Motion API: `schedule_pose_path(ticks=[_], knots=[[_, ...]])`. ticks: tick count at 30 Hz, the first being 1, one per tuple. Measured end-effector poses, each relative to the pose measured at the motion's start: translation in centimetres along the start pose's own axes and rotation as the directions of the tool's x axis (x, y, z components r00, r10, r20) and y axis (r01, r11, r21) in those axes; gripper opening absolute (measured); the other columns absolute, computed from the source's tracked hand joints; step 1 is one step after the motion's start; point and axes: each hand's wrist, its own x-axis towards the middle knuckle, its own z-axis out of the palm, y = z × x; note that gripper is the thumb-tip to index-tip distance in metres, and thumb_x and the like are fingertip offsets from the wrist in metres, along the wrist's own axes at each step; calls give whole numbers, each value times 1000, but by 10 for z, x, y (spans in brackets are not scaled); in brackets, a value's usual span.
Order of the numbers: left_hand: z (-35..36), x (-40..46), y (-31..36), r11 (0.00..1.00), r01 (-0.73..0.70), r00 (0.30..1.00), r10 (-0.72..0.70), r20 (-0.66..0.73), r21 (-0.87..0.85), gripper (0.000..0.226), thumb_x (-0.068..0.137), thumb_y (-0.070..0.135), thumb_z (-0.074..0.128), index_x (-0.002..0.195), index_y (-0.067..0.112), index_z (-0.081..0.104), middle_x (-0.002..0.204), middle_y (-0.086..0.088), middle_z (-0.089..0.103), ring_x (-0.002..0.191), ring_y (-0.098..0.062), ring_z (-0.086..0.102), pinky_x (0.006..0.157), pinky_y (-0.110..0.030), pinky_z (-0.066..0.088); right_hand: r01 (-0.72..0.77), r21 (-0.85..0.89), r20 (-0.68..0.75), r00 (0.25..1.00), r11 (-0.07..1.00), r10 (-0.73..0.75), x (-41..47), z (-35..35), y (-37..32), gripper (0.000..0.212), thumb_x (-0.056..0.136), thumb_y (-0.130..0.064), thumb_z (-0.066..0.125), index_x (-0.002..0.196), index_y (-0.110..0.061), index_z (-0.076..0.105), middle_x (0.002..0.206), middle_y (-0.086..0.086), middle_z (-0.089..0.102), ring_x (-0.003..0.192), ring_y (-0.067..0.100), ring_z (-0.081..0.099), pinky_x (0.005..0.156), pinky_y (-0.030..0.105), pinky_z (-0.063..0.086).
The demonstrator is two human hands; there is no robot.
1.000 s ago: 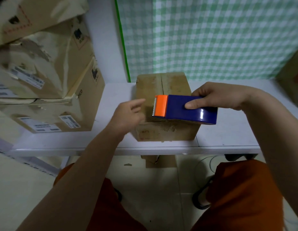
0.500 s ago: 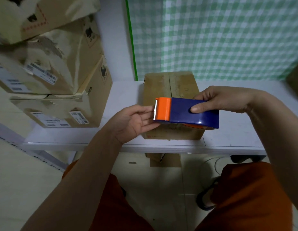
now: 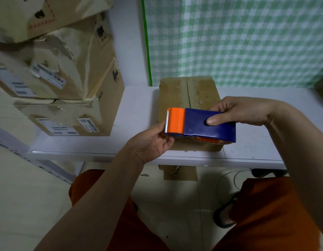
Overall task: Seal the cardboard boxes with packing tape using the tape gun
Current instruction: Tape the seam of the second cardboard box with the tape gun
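Note:
A small brown cardboard box (image 3: 189,95) lies on the white table (image 3: 137,109), its top flaps closed along a middle seam. Above its near half I hold a blue tape gun (image 3: 207,125) with an orange toothed cutter head pointing left. My right hand (image 3: 236,111) grips the blue body from the far side, thumb pressed on top. My left hand (image 3: 153,142) is palm up under the orange head, its fingers curled at the underside of the cutter. What the fingertips touch there is hidden.
A stack of large worn cardboard boxes (image 3: 66,84) with shipping labels fills the table's left side. A green checked cloth (image 3: 238,38) hangs behind. Another cardboard piece (image 3: 178,173) sits on the floor under the table edge. My knees in orange shorts are below.
My left hand left the box's near-left top and turned palm up under the tape gun's orange head. The tape gun stayed over the box in my right hand.

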Motion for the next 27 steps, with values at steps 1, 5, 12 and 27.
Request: schedule_pose_path(ticks=[1,5,12,27], knots=[[-1,0,0,1000,-1,1000,2,-2,26,41,79,20,63,118,8,56,110,-13,64,87,-17,66,65,-23,58,1,8,10,1000,1000,-1,1,1,0,71,56,-69,74,104,-16,71,100,9,72,86,22,69,72,27,56],[-2,-2,3,998,-20,999,17,49,66,37,91,20,51,127,7,52,116,-17,63,103,-25,64,86,-34,55,10,17,15,1000,1000,-10,4,1,1,72,57,-68,75,105,-15,70,100,8,73,85,20,69,72,26,56],[-9,-3,9,970,-23,1000,21,11,242,43,97,40,41,124,11,58,110,-7,66,103,-18,57,81,-27,43,-21,-10,4,1000,1000,21,0,-1,0,78,53,-70,76,105,-13,69,98,6,73,83,17,70,67,21,55],[-22,7,0,833,-230,861,416,-294,503,15,92,14,61,97,1,66,91,-15,70,81,-20,68,75,-29,56,-154,-104,-30,988,983,152,10,13,-19,33,77,-39,61,93,-13,70,82,2,74,71,12,69,59,17,52]])
